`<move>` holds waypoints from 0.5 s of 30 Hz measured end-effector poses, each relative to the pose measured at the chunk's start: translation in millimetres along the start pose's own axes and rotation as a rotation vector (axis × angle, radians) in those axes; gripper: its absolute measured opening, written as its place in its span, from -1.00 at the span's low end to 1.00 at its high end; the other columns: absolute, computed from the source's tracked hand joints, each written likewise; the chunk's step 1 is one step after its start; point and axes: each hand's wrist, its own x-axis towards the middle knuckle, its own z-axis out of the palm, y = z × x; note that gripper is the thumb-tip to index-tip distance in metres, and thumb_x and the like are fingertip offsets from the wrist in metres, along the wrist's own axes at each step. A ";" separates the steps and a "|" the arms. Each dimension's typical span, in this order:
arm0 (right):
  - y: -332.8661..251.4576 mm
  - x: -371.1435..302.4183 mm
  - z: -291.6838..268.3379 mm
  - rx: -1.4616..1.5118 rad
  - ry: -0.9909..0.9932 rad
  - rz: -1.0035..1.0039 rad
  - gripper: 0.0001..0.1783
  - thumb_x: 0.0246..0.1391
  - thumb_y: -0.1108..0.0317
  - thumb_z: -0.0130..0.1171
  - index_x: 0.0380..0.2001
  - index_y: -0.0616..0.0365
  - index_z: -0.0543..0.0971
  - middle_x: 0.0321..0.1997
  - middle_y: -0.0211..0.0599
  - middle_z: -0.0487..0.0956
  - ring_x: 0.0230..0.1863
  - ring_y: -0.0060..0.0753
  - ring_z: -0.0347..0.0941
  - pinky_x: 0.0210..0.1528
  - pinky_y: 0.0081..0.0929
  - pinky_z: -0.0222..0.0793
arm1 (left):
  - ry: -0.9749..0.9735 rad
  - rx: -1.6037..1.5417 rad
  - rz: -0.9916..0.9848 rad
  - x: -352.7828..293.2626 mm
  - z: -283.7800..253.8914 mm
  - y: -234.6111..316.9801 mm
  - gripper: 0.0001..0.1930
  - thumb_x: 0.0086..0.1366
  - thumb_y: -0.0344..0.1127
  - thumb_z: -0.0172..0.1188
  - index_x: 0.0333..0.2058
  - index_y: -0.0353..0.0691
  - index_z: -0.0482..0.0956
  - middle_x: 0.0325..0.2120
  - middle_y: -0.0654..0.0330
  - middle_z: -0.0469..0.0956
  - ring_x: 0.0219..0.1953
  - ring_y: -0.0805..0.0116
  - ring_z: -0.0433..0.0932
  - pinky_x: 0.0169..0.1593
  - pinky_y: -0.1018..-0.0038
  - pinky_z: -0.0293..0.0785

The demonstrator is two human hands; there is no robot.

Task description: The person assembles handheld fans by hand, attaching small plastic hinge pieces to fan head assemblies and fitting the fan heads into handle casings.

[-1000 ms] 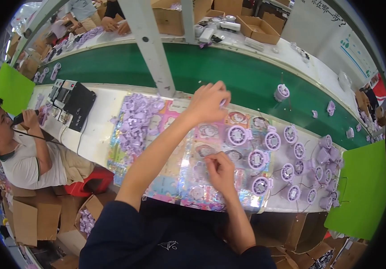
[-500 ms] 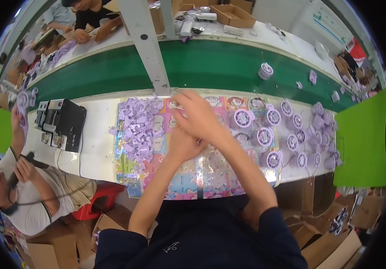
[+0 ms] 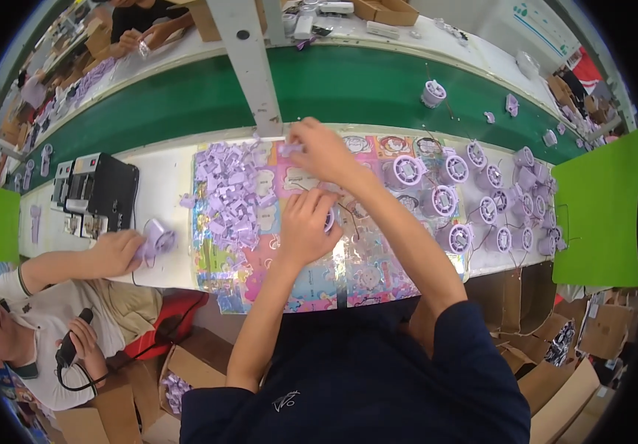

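Note:
My left hand (image 3: 306, 228) is closed around a round purple plastic housing (image 3: 330, 220), mostly hidden by the fingers, with thin wires (image 3: 352, 218) beside it. Farther out, my right hand (image 3: 320, 152) has its fingers curled at a small light-purple plastic piece (image 3: 289, 150). Just left of both hands lies a heap of small purple plastic pieces (image 3: 230, 196). Several round purple housings (image 3: 443, 200) with wires stand to the right of my right forearm. A colourful printed mat (image 3: 311, 285) lies under my hands.
A metal post (image 3: 248, 66) rises beyond the heap, before a green conveyor belt (image 3: 363, 85) carrying a few purple parts. On the left stands a black device (image 3: 104, 194). A co-worker's hand (image 3: 119, 253) holds a purple part (image 3: 159, 238) there. Green panels (image 3: 600, 211) flank the table.
My right hand has moved away from my left, outward to the small piece. The housing in my left hand shows more. At left, the co-worker's hand has brought a purple part down to the table.

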 end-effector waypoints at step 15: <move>-14.4 -133.6 -26.9 0.153 0.216 0.205 -0.66 0.11 0.57 0.20 -0.01 0.33 0.60 0.04 0.02 0.49 -0.09 -0.05 0.56 -0.12 -0.30 0.52 | 0.075 -0.203 -0.214 4.1 -12.5 14.3 -0.29 -0.05 -0.40 0.42 0.15 -0.24 0.40 0.06 -0.09 0.39 0.12 -0.10 0.42 0.20 0.18 0.38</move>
